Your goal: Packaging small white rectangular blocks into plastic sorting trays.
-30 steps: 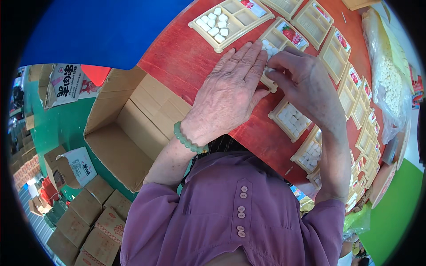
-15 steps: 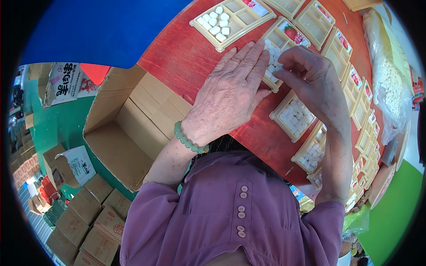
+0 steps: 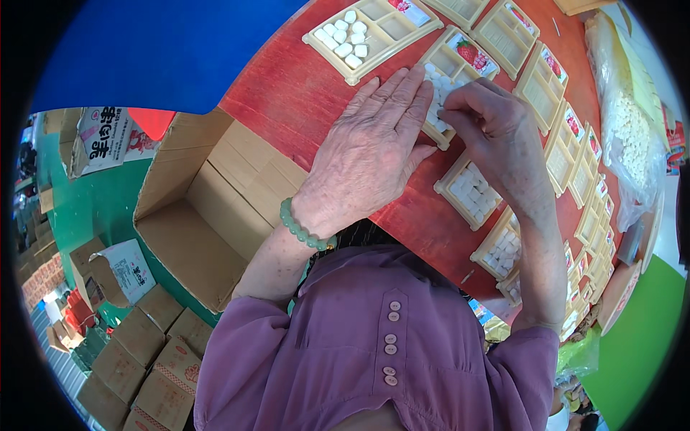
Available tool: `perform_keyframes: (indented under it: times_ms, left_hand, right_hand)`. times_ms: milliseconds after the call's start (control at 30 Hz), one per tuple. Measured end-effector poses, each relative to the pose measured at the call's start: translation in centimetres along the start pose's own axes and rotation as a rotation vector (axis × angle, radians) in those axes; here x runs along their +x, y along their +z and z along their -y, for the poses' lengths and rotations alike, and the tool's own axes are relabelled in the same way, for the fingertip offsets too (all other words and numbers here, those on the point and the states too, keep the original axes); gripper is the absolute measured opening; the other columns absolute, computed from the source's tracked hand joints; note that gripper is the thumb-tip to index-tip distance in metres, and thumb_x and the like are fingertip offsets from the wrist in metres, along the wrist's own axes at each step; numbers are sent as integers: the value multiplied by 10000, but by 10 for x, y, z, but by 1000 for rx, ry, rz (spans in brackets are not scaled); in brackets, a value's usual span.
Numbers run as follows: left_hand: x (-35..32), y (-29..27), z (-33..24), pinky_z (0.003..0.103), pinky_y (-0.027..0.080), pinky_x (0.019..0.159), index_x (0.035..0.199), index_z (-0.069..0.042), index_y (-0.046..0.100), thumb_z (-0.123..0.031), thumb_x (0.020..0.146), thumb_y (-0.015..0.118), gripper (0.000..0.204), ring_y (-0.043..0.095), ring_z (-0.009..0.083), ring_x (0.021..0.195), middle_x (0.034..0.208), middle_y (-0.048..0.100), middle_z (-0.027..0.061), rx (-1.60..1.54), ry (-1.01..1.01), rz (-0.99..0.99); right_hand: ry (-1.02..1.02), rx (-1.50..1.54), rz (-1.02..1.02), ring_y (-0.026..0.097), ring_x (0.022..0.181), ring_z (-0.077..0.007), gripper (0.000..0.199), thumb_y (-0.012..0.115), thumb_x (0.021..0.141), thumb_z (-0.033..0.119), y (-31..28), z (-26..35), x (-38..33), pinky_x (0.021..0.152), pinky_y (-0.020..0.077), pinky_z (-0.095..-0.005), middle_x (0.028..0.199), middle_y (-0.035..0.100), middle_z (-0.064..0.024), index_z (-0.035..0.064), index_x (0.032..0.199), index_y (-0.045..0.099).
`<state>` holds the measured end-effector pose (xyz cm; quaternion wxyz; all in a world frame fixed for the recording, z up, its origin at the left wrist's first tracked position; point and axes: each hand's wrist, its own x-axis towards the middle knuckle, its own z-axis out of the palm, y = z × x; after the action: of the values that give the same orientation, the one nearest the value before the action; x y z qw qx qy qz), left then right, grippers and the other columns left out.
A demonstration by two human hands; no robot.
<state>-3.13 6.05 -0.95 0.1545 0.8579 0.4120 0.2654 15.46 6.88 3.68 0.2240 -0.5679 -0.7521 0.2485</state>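
Observation:
My left hand (image 3: pixel 370 147) lies flat with its fingers stretched out, along the near left edge of a cream plastic tray (image 3: pixel 449 63). A strawberry-printed card (image 3: pixel 471 54) fills one of the tray's compartments. White marshmallow-like pieces (image 3: pixel 435 108) crowd its near compartment, partly covered by my hands. Above them my right hand (image 3: pixel 499 129) is bent, thumb and index finger pinched together over the pieces. Whatever sits between those fingertips is hidden. A green bead bracelet (image 3: pixel 305 228) circles my left wrist.
Another tray (image 3: pixel 399 27) with white pieces stands at the far left. Nearer me are trays of packed white pieces (image 3: pixel 471 192). Several trays (image 3: pixel 543 93) line the red table (image 3: pixel 280 93) on the right, beside a clear bag (image 3: pixel 629 144). A cardboard box (image 3: pixel 215 230) gapes at left.
My right hand has shifted slightly left, and its thumb and index finger have drawn together over the white pieces. My left hand stays flat in nearly the same place.

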Motion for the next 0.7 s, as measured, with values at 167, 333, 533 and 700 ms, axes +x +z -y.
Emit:
perform_keyframes:
  times_ms: [167,333,533,700]
  left_hand:
    - [1,0,1,456,366,1120,1384,2,467,-263,854,703,639,472,327,1314,1465,436,175,-13,13,0]
    - [1,0,0,462,356,1121,1389,-2,462,-256,864,692,627,463,330,1321,1468,432,178,-1,17,16]
    - [-1,1,1,461,339,1129,1374,-23,491,-257,871,682,587,445,321,1343,1477,426,168,14,28,33]
    - [0,-1,-1,458,335,1133,1360,-31,508,-250,868,686,567,435,322,1351,1487,416,163,16,25,27]
  right_hand:
    - [-84,-34,-9,651,793,-218,113,649,843,-39,-2,-2,-10,715,508,-314,859,634,-78,-21,954,661]
    - [-93,-101,-21,661,816,-235,131,649,838,-41,3,-1,-15,729,522,-321,866,644,-85,-12,964,669]
    - [-28,-100,-38,664,810,-243,131,661,827,-40,8,1,-15,722,523,-322,858,659,-98,-1,951,678]
    - [-101,-50,21,660,802,-206,122,667,842,-18,-14,0,-12,716,511,-310,860,668,-84,-3,962,683]
